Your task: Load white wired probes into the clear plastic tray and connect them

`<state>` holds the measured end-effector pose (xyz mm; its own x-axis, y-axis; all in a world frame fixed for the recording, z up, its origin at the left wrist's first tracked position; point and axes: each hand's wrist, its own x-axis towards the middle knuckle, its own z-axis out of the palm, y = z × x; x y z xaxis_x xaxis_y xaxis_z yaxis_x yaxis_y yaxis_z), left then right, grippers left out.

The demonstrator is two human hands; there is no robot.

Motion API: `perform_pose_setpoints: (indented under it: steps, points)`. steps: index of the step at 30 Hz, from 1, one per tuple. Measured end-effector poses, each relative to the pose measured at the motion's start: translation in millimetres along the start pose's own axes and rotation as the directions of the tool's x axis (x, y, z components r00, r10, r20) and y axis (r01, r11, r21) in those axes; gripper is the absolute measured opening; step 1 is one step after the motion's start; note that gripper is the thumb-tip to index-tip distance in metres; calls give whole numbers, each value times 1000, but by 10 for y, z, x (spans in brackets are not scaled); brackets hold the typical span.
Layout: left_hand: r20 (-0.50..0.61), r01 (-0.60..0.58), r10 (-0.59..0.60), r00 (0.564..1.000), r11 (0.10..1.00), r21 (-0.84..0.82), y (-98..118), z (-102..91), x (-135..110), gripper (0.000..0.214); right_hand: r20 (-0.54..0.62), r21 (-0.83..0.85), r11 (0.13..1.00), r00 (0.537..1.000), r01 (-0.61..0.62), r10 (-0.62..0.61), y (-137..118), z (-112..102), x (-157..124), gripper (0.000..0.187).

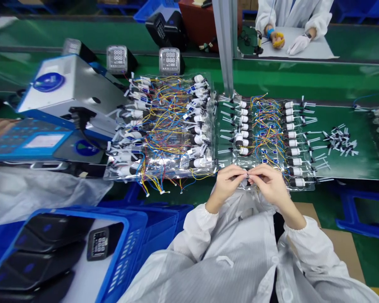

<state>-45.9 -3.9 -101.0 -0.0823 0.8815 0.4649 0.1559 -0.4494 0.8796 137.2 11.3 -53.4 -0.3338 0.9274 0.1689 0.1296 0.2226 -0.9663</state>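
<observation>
Closely, the left hand [228, 182] and right hand [270, 185] pinch one small part [246, 176]

Both hands are closed in a fine pinch, and their fingertips meet over the small part. The fingers hide most of it, so its exact shape cannot be told. It sits at the near edge of a clear tray [305, 186], just in front of the person's chest. Probably both hands are needed because the part is so little, and this near place gives a good view of it. White plugs [290, 134] lie in rows along the tray, likely so that each one keeps its own place, and colored wires [267, 134] run between them. A second tray [159, 126], loaded in the same way, lies just to the left. On the green belt [344, 166], loose pins [339, 141] form a small pile. Black devices [50, 231] lie in a blue crate [128, 248].
</observation>
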Motion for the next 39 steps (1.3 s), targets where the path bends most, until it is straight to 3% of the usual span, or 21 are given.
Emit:
perform_pose_setpoints:
  steps: [3,9,12,17,27,31,35,37,39]
  points:
    - [1,-13,13,1000,999,-30,-13,-13,5,5,-32,139,989,998,-50,55,69,27,-33,7]
    - [-36,36,-39,999,996,-80,-64,-6,-52,11,-44,218,972,994,-86,98,94,20,-74,7]
    - [-38,7,-10,999,995,-99,-74,1,-65,9,-27,284,952,991,-116,129,80,14,-81,9]
    - [-25,-58,55,998,992,-117,-44,16,-46,11,-18,272,957,993,-106,115,96,0,-86,6]
    - [20,-71,73,997,991,-112,-76,20,-50,13,17,263,959,994,-108,107,139,-2,-88,7]
    - [114,-64,64,991,998,-3,7,-41,-18,16,-4,100,992,997,-70,71,171,-33,-75,7]
    - [261,-92,41,965,978,186,350,-132,124,60,-4,-205,975,996,83,-86,185,-130,-71,8]
    - [294,-119,22,955,942,314,532,-154,253,54,83,-306,939,987,156,-137,202,-167,-83,13]
    - [360,-167,-31,933,846,506,648,-156,410,38,175,-363,908,972,211,-156,227,-186,-99,13]
